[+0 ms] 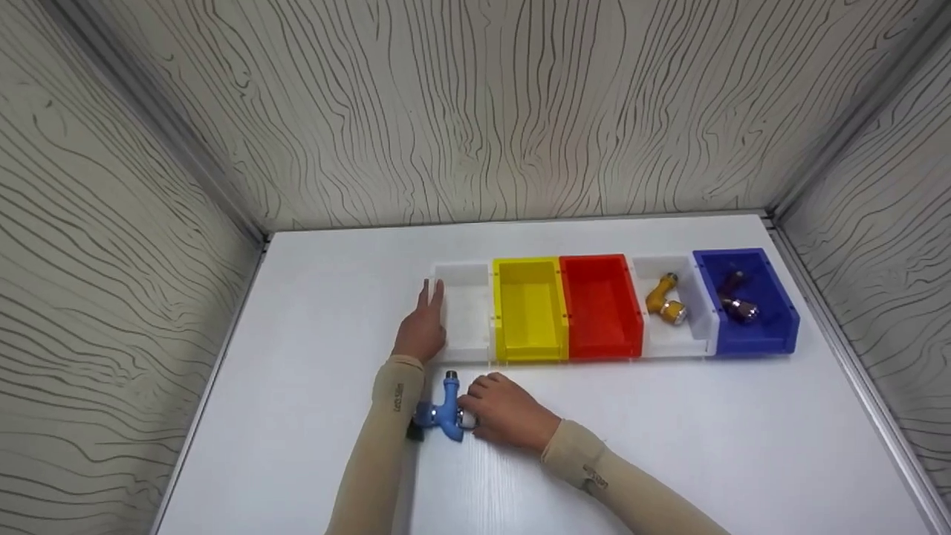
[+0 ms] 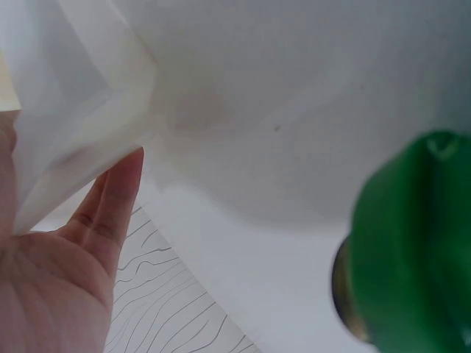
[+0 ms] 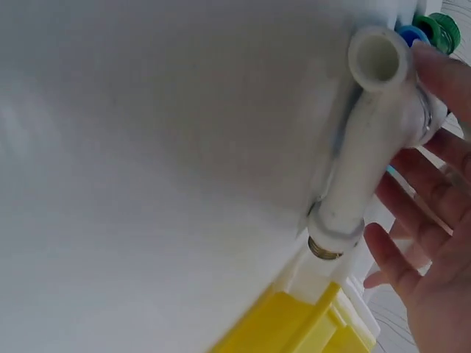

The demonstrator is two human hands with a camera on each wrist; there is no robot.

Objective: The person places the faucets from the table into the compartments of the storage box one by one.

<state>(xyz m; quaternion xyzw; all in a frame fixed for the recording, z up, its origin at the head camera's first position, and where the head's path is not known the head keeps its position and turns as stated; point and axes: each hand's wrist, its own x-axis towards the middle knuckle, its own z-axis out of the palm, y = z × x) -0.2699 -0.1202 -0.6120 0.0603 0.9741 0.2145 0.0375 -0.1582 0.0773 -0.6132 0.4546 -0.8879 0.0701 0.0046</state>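
My left hand (image 1: 422, 328) rests along the outer left wall of the leftmost white bin (image 1: 464, 353), its fingers pointing away from me and mostly straight. In the left wrist view, the bin's corner lies against that hand. A white tap (image 3: 364, 140) is held between the thumb and fingers of my right hand (image 1: 513, 409); the head view shows only a bit of it under the hand. Just left of it on the table lies a blue tap (image 1: 449, 409). A green tap (image 2: 412, 243) is near my left forearm, mostly hidden by the sleeve from above.
Right of the white bin stand a yellow bin (image 1: 531, 353), a red bin (image 1: 602, 351), another white bin (image 1: 702, 297) holding a yellow tap (image 1: 663, 297), and a blue bin (image 1: 758, 343) holding a dark tap (image 1: 735, 301). Patterned panels (image 1: 475, 111) enclose the white table (image 1: 334, 297).
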